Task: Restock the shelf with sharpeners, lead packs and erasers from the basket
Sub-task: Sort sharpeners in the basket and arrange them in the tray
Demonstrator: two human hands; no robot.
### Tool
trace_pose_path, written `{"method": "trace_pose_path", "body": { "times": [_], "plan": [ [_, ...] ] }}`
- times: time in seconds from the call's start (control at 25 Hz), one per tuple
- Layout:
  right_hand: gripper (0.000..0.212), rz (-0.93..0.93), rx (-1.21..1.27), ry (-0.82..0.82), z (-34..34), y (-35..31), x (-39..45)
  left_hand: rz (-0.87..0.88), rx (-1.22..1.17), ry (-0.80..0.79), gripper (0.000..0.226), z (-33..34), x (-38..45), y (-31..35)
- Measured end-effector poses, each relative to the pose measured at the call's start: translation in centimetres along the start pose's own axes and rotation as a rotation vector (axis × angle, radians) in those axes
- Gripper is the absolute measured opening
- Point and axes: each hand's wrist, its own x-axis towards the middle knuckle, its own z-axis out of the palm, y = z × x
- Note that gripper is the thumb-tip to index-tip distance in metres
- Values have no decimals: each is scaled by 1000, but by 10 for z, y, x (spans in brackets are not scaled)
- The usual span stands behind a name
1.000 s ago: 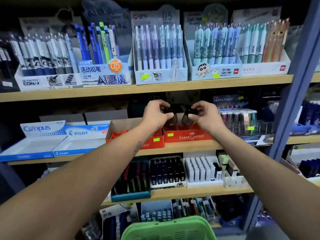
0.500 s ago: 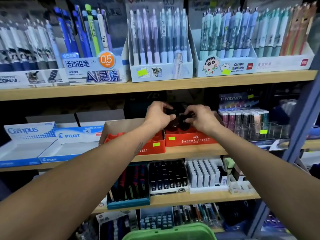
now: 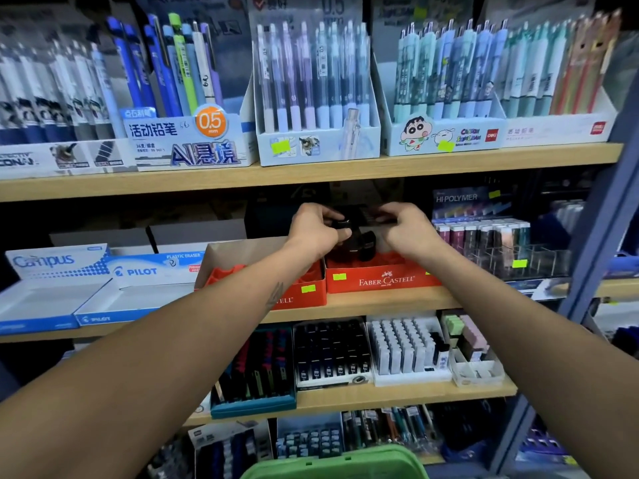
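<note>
Left hand: the left hand [image 3: 316,229] was curled round a black sharpener [image 3: 342,224], thumb and fingers pinching it, just above the red Faber-Castell box [image 3: 383,278].
Right hand: the right hand [image 3: 408,229] reached in beside the left hand, fingers bent toward a dark object above the same box; whether it truly gripped anything could not be told.
Sharpeners: a second black sharpener [image 3: 367,243] stood in the Faber-Castell box, between the two hands and just below them.
Neighbouring box: another red box [image 3: 304,295] sat touching the Faber-Castell box on its left, partly hidden by the left forearm.
Eraser trays: a white and blue Pilot tray [image 3: 138,292] lay left of the red boxes.
Lead packs: clear holders of lead tubes [image 3: 484,236] stood right of the Faber-Castell box.
Shelf: the wooden shelf [image 3: 380,300] carried the box.
Basket: a green basket [image 3: 339,464] showed its rim well below the Faber-Castell box.
</note>
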Motion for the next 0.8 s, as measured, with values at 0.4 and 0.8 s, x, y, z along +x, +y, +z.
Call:
{"method": "trace_pose_path", "body": {
  "times": [0.4,0.8],
  "plan": [
    [29,-10,376,-206,-17,-8,-18,-19,-109,-158,46,7,-11,15],
    [16,47,433,9,-6,-9,-18,137,100,-192,43,16,-16,8]
  ]
}}
